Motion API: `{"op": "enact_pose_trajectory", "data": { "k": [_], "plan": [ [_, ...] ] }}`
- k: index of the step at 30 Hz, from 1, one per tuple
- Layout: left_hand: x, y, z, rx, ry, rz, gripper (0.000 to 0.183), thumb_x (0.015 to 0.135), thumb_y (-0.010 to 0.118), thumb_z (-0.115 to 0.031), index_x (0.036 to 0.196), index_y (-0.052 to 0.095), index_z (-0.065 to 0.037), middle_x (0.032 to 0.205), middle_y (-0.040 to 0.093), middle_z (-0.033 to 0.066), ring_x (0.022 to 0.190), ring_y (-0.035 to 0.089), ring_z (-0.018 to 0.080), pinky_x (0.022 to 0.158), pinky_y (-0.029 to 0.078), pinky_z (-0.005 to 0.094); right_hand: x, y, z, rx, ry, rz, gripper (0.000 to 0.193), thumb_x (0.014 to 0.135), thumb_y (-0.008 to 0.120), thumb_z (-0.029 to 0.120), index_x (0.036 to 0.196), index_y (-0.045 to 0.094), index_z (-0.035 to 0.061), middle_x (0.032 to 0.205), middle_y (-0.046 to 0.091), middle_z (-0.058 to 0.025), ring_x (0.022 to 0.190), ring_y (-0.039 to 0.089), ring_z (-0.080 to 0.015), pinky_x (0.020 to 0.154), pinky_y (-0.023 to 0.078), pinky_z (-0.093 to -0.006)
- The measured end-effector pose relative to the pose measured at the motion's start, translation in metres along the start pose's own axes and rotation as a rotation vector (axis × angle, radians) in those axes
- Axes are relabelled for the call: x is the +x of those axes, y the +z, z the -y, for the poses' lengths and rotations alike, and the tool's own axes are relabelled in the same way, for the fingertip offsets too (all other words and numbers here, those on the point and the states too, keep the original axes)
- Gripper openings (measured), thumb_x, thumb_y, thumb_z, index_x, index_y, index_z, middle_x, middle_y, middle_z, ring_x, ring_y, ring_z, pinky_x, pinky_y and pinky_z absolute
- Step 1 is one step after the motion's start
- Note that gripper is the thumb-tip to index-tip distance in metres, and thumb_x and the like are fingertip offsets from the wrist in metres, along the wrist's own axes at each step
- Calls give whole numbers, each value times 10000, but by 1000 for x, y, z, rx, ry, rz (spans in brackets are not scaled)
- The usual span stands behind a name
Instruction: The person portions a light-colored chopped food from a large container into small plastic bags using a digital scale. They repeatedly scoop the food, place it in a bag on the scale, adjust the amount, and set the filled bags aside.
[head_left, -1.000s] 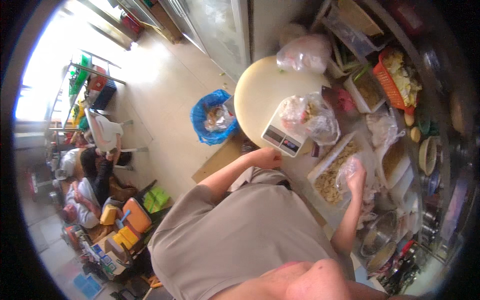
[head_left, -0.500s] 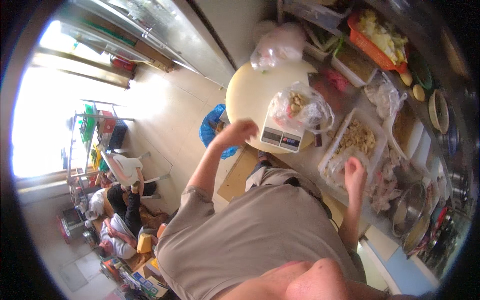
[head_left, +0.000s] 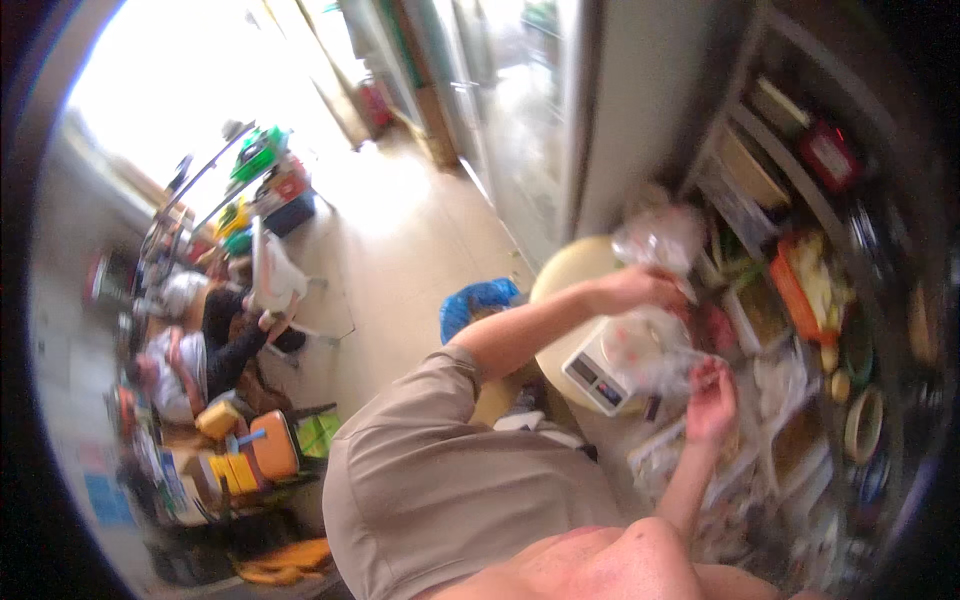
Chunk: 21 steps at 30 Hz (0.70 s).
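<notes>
A clear plastic bag sits on the white kitchen scale, its contents smeared by motion in this view. The scale stands on a round cream-coloured board. My left hand reaches over the far side of the bag, its fingers too blurred to read. On the bag's right side, my right hand has its fingers curled together on the loose plastic. Between the two hands the film looks drawn out toward the right.
Beyond the board lies another filled plastic bag. An orange basket of pale chopped food and several tubs line the right. A blue bag-lined bin stands on the floor. Two people sit at the far left.
My left hand has swung right, across to the bag's far side. My right hand has left the tub of food and moved up to the bag's edge. The whole view has turned.
</notes>
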<state>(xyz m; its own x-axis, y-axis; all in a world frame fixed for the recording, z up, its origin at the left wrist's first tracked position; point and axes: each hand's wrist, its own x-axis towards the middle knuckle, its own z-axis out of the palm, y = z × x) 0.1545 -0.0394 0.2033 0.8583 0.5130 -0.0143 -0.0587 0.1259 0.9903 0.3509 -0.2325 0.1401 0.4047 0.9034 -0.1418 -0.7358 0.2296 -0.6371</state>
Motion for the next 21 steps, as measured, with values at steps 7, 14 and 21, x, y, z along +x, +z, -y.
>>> {"op": "enact_pose_trajectory", "data": {
  "k": [7, 14, 21],
  "plan": [
    [7, 24, -28, -354, -162, 134, 201, 752, 601, 6, 937, 642, 74, 893, 659, 146, 776, 639, 235, 705, 545, 355, 23, 99, 15, -995, -131, 121, 359, 940, 467, 6, 1294, 519, 28, 1254, 567, -78, 990, 588, -154, 713, 521, -275],
    [5, 44, -18, 524, -63, -114, 201, 667, 717, -224, 706, 678, -31, 663, 631, 94, 641, 613, 213, 593, 509, 340, 55, 68, -14, -717, 26, 121, 311, 934, 512, 124, 1238, 527, 59, 1198, 559, -47, 1073, 509, -142, 862, 427, -281],
    [-5, 37, -8, 564, -90, -485, 299, 669, 677, -281, 783, 691, -5, 790, 672, 183, 748, 659, 304, 680, 514, 409, 64, 56, -23, -1071, -79, 295, 123, 901, 543, 204, 891, 576, 86, 928, 556, 17, 867, 503, -103, 774, 410, -254]
  ]
}}
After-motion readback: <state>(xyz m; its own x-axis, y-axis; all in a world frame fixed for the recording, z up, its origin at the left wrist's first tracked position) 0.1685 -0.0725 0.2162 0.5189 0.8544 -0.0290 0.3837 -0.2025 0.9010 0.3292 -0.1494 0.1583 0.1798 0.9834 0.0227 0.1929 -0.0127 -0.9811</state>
